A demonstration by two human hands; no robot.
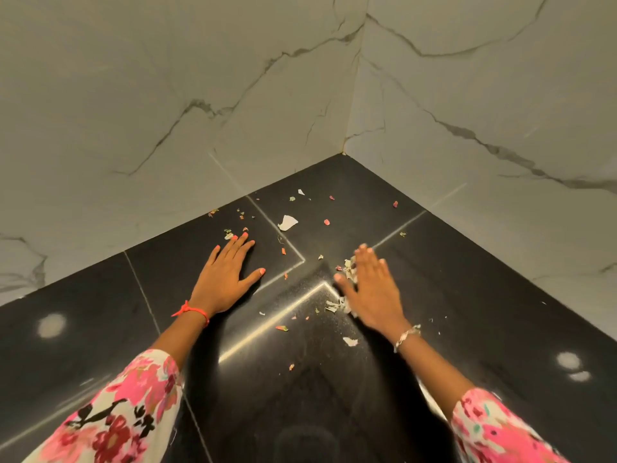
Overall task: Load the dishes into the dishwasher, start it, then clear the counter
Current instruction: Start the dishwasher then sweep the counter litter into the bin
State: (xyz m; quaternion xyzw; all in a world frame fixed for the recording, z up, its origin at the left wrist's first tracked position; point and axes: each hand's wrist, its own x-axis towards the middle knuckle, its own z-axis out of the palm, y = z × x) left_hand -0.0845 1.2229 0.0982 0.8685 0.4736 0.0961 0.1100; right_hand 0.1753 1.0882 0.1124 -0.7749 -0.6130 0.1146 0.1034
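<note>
While the left hand lies flat on the glossy black stone tabletop, fingers straight and holding nothing, it would serve well as a stop. Scattered white, pink and green scraps lie between the hands and toward the corner; the blurred right hand, fingers also flat and empty, should rake its small heap leftward in low strokes.

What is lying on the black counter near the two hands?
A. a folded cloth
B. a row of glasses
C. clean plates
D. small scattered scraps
D: small scraps lie scattered on the counter around the left hand and the right hand; no plates, cloth or glasses show.
</note>
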